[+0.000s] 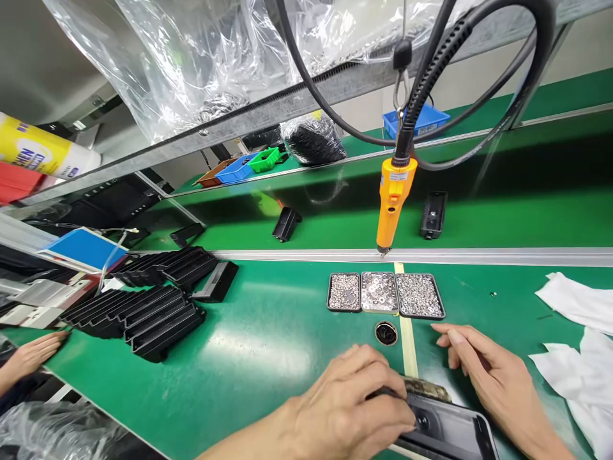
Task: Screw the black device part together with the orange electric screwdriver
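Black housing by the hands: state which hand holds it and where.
The left hand covers and presses the black housing at its upper-left end. The right hand lies open beside it, holding nothing.

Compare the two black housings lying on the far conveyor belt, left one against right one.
The left black housing lies askew, tilted up on one side; the right black housing lies flat with its long side running away from the camera. The left one shows a plain, closed face; the right one shows a recessed face with a raised rim. Both are black plastic, sit apart on the green belt, and neither is touched by a hand.
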Available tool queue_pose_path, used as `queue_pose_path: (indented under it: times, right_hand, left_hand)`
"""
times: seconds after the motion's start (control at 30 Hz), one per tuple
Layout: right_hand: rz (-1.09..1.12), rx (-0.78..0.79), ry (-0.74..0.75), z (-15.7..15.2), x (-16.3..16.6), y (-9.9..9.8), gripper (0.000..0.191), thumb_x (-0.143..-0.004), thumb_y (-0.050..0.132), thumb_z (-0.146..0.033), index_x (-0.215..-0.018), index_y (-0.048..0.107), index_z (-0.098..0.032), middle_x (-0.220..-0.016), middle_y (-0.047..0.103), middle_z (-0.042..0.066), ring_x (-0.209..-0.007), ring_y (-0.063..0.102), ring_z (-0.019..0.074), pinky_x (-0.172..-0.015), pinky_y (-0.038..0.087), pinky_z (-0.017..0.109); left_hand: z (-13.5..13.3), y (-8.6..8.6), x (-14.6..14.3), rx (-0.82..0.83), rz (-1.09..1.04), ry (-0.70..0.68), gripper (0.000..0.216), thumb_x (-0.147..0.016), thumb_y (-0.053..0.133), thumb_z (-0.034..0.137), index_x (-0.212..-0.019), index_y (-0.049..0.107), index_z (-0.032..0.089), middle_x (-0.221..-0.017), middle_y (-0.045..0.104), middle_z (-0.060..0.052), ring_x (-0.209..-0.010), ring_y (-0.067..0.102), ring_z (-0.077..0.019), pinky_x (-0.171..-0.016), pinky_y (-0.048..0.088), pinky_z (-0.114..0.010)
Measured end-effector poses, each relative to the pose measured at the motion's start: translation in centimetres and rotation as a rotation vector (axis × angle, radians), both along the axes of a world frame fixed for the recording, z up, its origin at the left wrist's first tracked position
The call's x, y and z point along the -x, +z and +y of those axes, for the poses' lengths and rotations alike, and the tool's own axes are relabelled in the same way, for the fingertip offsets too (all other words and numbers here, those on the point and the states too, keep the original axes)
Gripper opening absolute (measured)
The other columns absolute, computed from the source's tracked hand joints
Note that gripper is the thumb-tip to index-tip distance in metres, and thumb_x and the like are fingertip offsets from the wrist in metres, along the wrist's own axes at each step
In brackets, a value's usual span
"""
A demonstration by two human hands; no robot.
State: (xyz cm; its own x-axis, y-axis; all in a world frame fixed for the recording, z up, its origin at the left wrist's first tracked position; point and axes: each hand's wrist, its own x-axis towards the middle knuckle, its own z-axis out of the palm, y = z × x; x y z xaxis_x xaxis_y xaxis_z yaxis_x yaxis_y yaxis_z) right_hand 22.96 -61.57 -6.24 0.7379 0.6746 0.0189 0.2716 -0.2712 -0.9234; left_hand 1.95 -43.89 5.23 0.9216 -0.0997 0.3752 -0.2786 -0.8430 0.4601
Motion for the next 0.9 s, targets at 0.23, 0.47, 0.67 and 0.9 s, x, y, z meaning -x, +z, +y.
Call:
queue_pose_path:
  times: [0.23, 0.47, 0.67, 0.9]
  right_hand:
    - [0.018, -0.002, -0.012, -0.2, 0.0, -0.2, 0.051, -0.1, 0.056, -0.072, -0.114, 0.078, -0.029, -0.084, 0.069, 0.0, -0.067, 0.062, 0.0145, -0.062, 0.05, 0.026]
    - [0.027, -0.007, -0.021, 0.0, 0.1, 0.2, 0.052, -0.098, 0.057, -0.074, -0.11, 0.08, -0.029, -0.083, 0.069, 0.001, -0.063, 0.061, 0.0147, -0.057, 0.048, 0.026]
    - [0.024, 0.01, 0.0, 0.1, 0.1, 0.2, 0.05, -0.099, 0.056, -0.072, -0.111, 0.079, -0.029, -0.083, 0.069, 0.001, -0.064, 0.061, 0.0145, -0.058, 0.049, 0.026]
    - [0.004, 0.028, 0.006, 0.2, -0.1, -0.1, 0.052, -0.1, 0.055, -0.073, -0.114, 0.079, -0.029, -0.084, 0.07, 0.0, -0.065, 0.062, 0.0148, -0.06, 0.05, 0.025]
  left_hand:
    - [0.1, 0.6, 0.2, -0.291, 0.182, -0.022, 0.021, -0.108, 0.051, 0.021, -0.11, 0.072, 0.021, -0.128, 0.073, -0.005, -0.133, 0.06, -0.0237, -0.094, 0.057, -0.035]
    - [1.0, 0.4, 1.9, -0.302, 0.249, -0.03, 0.047, -0.105, 0.056, 0.058, -0.133, 0.066, 0.022, -0.152, 0.062, -0.012, -0.156, 0.043, -0.0335, -0.111, 0.056, -0.05]
    - [1.5, -1.6, 1.7, -0.329, 0.207, -0.123, 0.057, -0.101, 0.061, 0.062, -0.145, 0.059, 0.026, -0.162, 0.054, -0.012, -0.159, 0.038, -0.0362, -0.112, 0.055, -0.052]
    - [1.1, -2.1, 0.9, -0.29, 0.207, -0.136, 0.06, -0.099, 0.064, 0.061, -0.149, 0.056, 0.029, -0.164, 0.05, -0.012, -0.159, 0.036, -0.0399, -0.112, 0.054, -0.057]
